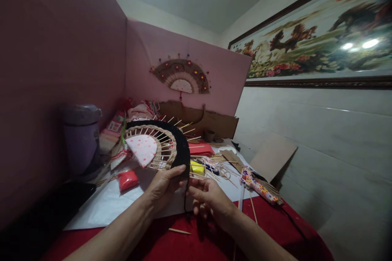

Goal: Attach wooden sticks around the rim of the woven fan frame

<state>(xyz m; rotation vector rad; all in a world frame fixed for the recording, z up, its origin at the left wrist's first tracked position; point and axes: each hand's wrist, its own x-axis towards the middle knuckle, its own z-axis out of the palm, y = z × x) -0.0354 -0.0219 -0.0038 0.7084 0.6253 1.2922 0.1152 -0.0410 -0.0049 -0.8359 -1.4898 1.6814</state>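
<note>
- A purple jar (82, 136) was seen far left against the pink board (61, 69), well apart from both hands.
- A red pad (128, 179) was lying on the white sheet (101, 206), just left of the left hand.
- The fan frame (159, 147) was held up on edge over the sheet, with the flat side toward the camera, the arc on top and the sticks splayed up and right.
- The left hand (163, 187) was closed on the frame's lower right end; the thumb was laid across the black band (183, 151) and the fingers were hidden behind it.
- A black cord (185, 195) was hung straight down from that end, between the two hands.
- The right hand (206, 197) was just right of the cord, fingers curled and partly open; a pinch on the cord could not be confirmed.
- The cord's long axis was vertical; both hands were about equally near, the right one lower.
- A glue gun (259, 185) with a floral pattern was lying on the red cloth (275, 220) to the right, untouched.
- A finished fan (182, 75) was fixed to the pink board behind.
</note>
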